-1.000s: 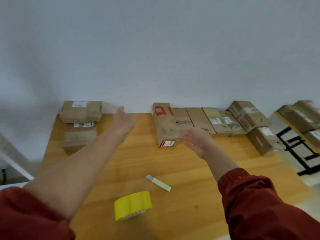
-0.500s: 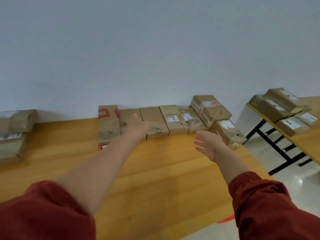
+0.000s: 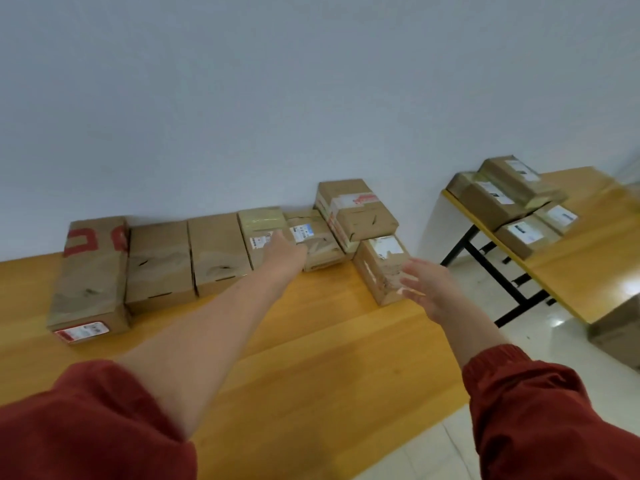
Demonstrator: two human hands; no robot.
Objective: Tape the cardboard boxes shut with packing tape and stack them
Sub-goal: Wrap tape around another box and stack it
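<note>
Cardboard boxes (image 3: 221, 254) line the counter (image 3: 311, 341) mid-frame, none stacked by me yet, my left hand (image 3: 285, 252) and right hand (image 3: 424, 289) both open, empty.

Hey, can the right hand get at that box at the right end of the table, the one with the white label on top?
Probably yes. The right hand is open beside the white-labelled box, fingertips at its near corner, with nothing between them. The stacked box sits behind it.
</note>
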